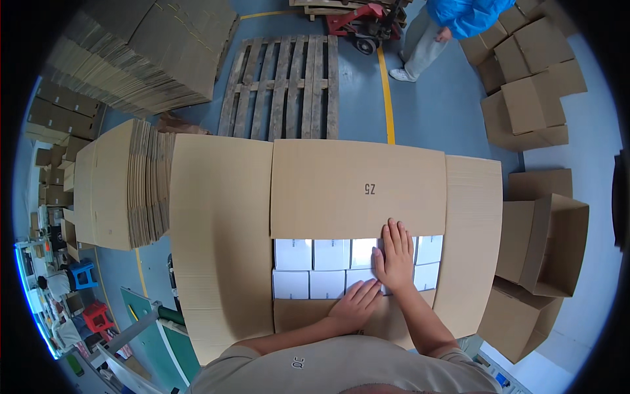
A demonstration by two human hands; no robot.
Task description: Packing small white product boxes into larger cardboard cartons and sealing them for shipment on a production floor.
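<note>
A large brown carton (pixel 223 217) stands open before me, its flaps folded outward. Inside it, several small white boxes (pixel 293 253) sit in two rows with their tops showing. My right hand (pixel 396 259) lies flat over the boxes right of the middle, its fingertips reaching the edge of the far flap (pixel 328 190). Nearer to me, my left hand (pixel 357 305) rests at the near edge of the boxes, over the near flap (pixel 295 318), fingers extended toward the right hand. Neither hand holds anything that shows. The boxes under the hands are partly hidden.
Beyond the carton lies a wooden pallet (pixel 282 85), with a red pallet jack (pixel 354 21) and a person in a blue top (pixel 466 14) farther back. Flattened cardboard stacks (pixel 111 187) stand left. Open empty cartons (pixel 558 246) are at the right.
</note>
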